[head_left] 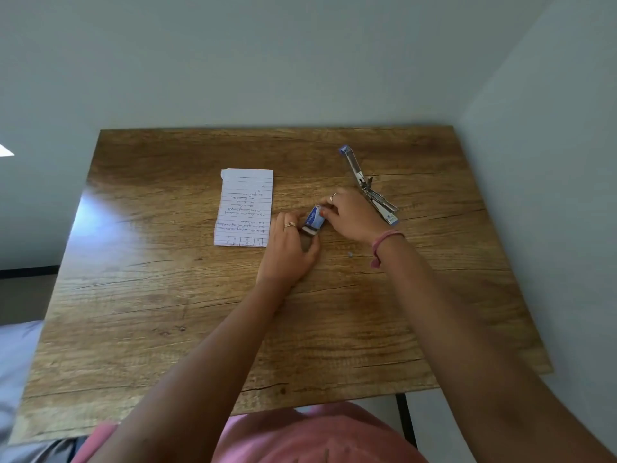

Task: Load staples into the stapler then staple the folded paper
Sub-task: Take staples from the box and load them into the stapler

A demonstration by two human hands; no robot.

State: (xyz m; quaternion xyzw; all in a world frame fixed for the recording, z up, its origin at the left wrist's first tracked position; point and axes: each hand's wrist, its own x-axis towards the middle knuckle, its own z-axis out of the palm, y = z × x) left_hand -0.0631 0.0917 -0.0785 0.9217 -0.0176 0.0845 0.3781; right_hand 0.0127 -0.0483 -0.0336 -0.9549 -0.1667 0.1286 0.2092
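On the wooden table (167, 295) both hands work together on a small blue staple box (315, 219), which sits near the middle of the table, between the two hands. The left hand (288, 250) lies with its palm down on the table and its fingers are curled around the lower end of the box, where a pale inner part comes out a little. The right hand (349, 217) pinches the upper end of the box with its fingertips. The stapler (367, 185) lies swung open on the table just behind the right hand, and the hand does not touch it as far as I can see. The folded paper (245, 207), lined and with handwriting, lies flat to the left of the hands, close to the left hand but apart from it.
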